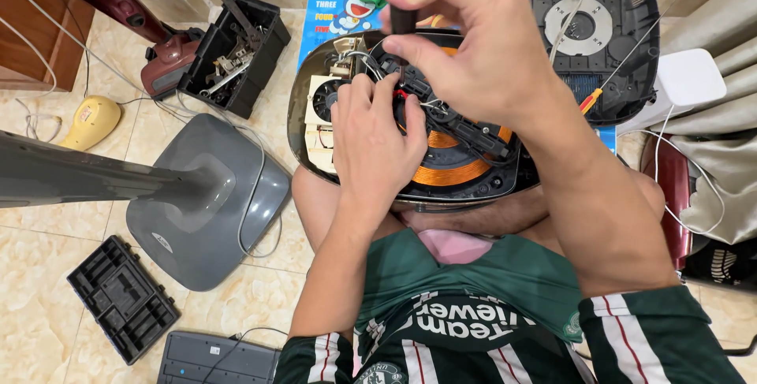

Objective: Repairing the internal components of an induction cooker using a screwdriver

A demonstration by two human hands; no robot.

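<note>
An opened induction cooker [315, 136] rests on my lap, its copper coil [453, 171] and a small fan [325, 98] exposed. My left hand [371, 147] lies flat on the inner parts beside the coil, fingertips at the wires in the middle. Above it my right hand [465, 37] grips a dark-handled screwdriver [400, 21] held upright, its tip pointing down among the wires near a red part. The tip itself is hidden by my fingers.
The cooker's black bottom cover [623, 45] lies at the back right with a thin screwdriver [623, 65] across it. A black toolbox [236, 49], a grey fan base [209, 203], a black tray [122, 297] and a yellow object [91, 120] sit on the tiled floor at left.
</note>
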